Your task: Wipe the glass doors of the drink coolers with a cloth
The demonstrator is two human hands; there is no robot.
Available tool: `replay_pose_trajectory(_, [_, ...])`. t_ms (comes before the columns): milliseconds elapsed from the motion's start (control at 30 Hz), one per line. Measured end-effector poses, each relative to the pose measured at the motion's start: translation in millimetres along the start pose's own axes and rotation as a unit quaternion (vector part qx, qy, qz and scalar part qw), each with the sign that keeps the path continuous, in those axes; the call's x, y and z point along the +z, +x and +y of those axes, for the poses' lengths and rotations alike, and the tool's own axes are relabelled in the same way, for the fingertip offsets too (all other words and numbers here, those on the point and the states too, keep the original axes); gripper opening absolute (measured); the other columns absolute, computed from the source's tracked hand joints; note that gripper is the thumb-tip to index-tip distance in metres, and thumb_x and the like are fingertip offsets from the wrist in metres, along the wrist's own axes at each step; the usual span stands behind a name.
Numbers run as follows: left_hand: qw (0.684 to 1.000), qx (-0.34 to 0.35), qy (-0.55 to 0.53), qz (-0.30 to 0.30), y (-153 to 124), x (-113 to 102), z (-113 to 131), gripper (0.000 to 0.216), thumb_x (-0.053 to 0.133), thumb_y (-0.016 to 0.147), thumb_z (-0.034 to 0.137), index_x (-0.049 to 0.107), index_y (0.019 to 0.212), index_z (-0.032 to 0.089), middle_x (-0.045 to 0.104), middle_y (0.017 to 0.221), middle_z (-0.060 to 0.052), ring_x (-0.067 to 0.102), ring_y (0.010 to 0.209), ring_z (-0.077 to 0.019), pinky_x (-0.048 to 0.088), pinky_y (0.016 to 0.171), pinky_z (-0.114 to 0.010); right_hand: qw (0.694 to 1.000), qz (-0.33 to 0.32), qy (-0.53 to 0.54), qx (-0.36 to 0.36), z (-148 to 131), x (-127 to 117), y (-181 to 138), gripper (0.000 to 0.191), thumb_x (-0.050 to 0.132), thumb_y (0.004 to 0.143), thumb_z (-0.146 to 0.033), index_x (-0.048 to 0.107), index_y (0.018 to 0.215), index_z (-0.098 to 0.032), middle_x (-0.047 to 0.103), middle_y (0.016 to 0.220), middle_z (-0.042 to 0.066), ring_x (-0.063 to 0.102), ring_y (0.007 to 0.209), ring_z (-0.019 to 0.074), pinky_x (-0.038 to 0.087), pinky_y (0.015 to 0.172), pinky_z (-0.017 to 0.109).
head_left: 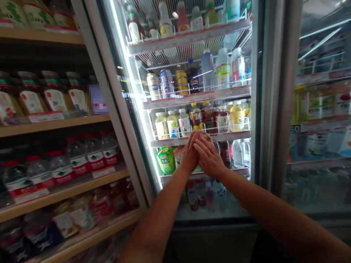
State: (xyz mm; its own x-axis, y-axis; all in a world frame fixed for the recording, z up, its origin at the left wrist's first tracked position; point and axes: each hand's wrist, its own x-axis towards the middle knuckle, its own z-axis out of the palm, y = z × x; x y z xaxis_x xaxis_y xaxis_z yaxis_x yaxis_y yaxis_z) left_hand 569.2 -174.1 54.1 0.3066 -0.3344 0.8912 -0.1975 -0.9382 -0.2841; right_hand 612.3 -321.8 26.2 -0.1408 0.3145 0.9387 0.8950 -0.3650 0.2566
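My left hand (190, 152) and my right hand (210, 156) meet in front of a lit drinks fridge (197, 95), both arms stretched forward. The right fingers lie long and flat across the left fingers, which point upward and are partly covered. I make out no object between the palms. Just behind my fingertips, bottles line a fridge shelf, among them a dark bottle with a yellow cap (196, 116) and a pale yellow bottle (237, 116). A green pack (165, 160) stands on the shelf below, left of my hands.
Wooden shelves (68, 182) on the left carry rows of red-capped water bottles (78, 155) and juice bottles (53, 93). A metal door frame (283, 95) stands to the right, with another drinks fridge beyond it. Cans (166, 83) sit on a higher shelf.
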Motion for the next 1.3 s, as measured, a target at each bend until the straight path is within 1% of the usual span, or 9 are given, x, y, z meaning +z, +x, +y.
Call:
replay_pose_trajectory(133, [0.997,-0.063,0.029,0.026,-24,-2,-6,0.074,0.046,0.096,0.02,0.008,0.159,0.023,0.018,0.165,-0.013,0.016,0.153,-0.0266,0.035,0.119,-0.049,0.999,-0.039,0.003,0.027,-3,16,-3,0.072,0.043,0.095,-0.017,0.011,0.16,-0.017,0.038,0.159,0.011,0.021,0.152,0.0243,0.033,0.121,0.049])
replay_pose_trajectory(300, [0.993,0.005,0.116,0.038,-54,-12,-41,0.072,0.053,0.096,0.029,0.018,0.158,0.019,0.037,0.157,-0.016,0.019,0.152,-0.0278,0.026,0.123,-0.051,0.996,-0.079,-0.046,-0.019,15,12,-14,0.053,0.049,0.096,-0.02,0.043,0.148,-0.019,0.043,0.156,0.009,0.025,0.151,0.0237,0.031,0.121,0.049])
replay_pose_trajectory(433, [0.989,0.017,0.136,0.057,-57,-7,-56,0.067,0.05,0.097,0.027,0.022,0.157,0.019,0.039,0.156,-0.013,0.018,0.151,-0.027,0.02,0.124,-0.05,0.994,-0.078,-0.081,-0.013,23,0,13,0.025,0.055,0.094,-0.028,0.065,0.116,-0.019,0.031,0.162,0.01,0.022,0.152,0.0266,0.025,0.122,0.053])
replay_pose_trajectory(533, [0.989,0.007,0.128,0.069,-57,-1,-56,0.065,0.049,0.098,0.028,0.024,0.157,0.021,0.038,0.156,-0.012,0.019,0.151,-0.0268,0.015,0.125,-0.052,0.992,-0.088,-0.089,-0.003,22,2,22,0.022,0.054,0.094,-0.027,0.065,0.112,-0.019,0.034,0.161,0.008,0.02,0.153,0.0264,0.024,0.122,0.052])
replay_pose_trajectory(633, [0.99,-0.002,0.122,0.075,-62,0,-55,0.063,0.048,0.098,0.028,0.025,0.157,0.023,0.038,0.156,-0.009,0.02,0.151,-0.0253,0.012,0.126,-0.052,0.989,-0.126,-0.077,-0.009,14,11,-5,0.037,0.054,0.094,-0.022,0.058,0.131,-0.019,0.037,0.159,0.008,0.018,0.153,0.0256,0.024,0.122,0.051])
replay_pose_trajectory(833, [0.993,-0.017,0.11,0.041,-71,-1,-58,0.064,0.048,0.097,0.028,0.024,0.157,0.024,0.035,0.157,-0.01,0.016,0.152,-0.0252,0.01,0.126,-0.052,0.952,-0.199,-0.007,-0.234,6,21,-76,0.032,0.05,0.099,-0.019,0.061,0.129,-0.024,0.055,0.147,0.0,0.04,0.144,0.0142,0.034,0.118,0.036])
replay_pose_trajectory(1033, [0.993,-0.013,0.105,0.054,-74,2,-59,0.066,0.048,0.097,0.027,0.022,0.157,0.024,0.035,0.157,-0.007,0.016,0.152,-0.0242,0.01,0.127,-0.05,0.961,-0.195,-0.011,-0.198,5,22,-59,0.042,0.055,0.096,-0.014,0.055,0.137,-0.021,0.056,0.146,0.004,0.035,0.147,0.0165,0.033,0.12,0.041])
replay_pose_trajectory(1200, [0.995,-0.018,0.085,0.057,-74,2,-58,0.064,0.048,0.097,0.026,0.024,0.157,0.025,0.037,0.156,-0.006,0.017,0.152,-0.0234,0.009,0.127,-0.049,0.938,-0.213,0.003,-0.273,7,18,-49,0.035,0.054,0.098,-0.017,0.061,0.131,-0.023,0.057,0.145,0.0,0.038,0.145,0.014,0.037,0.118,0.036])
replay_pose_trajectory(1300, [0.994,-0.019,0.087,0.066,-73,1,-58,0.066,0.05,0.096,0.026,0.023,0.157,0.026,0.038,0.156,-0.006,0.016,0.152,-0.0222,0.008,0.127,-0.047,0.943,-0.233,-0.022,-0.238,19,9,-37,0.045,0.054,0.097,-0.016,0.053,0.14,-0.025,0.052,0.149,0.002,0.035,0.147,0.0158,0.035,0.119,0.04])
